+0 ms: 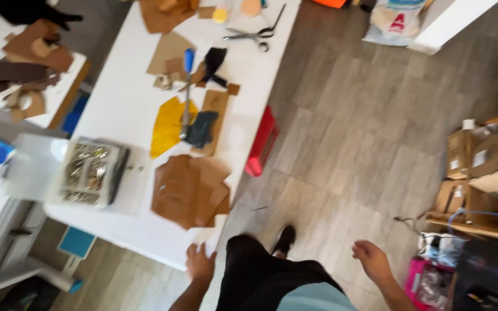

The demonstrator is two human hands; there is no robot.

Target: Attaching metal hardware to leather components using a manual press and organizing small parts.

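Two hands bare | left hand [200,264] touching table [116,109] corner | right hand [371,259] free

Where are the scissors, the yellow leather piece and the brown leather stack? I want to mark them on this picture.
scissors [256,34]: head view, on the pivot where blades meet handles.
yellow leather piece [167,126]: head view, on its middle.
brown leather stack [187,190]: head view, on the top sheet.

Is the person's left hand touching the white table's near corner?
Touching. The head view shows the left hand resting against the white table at its near corner, with no gap visible. The right hand hangs free over the floor.
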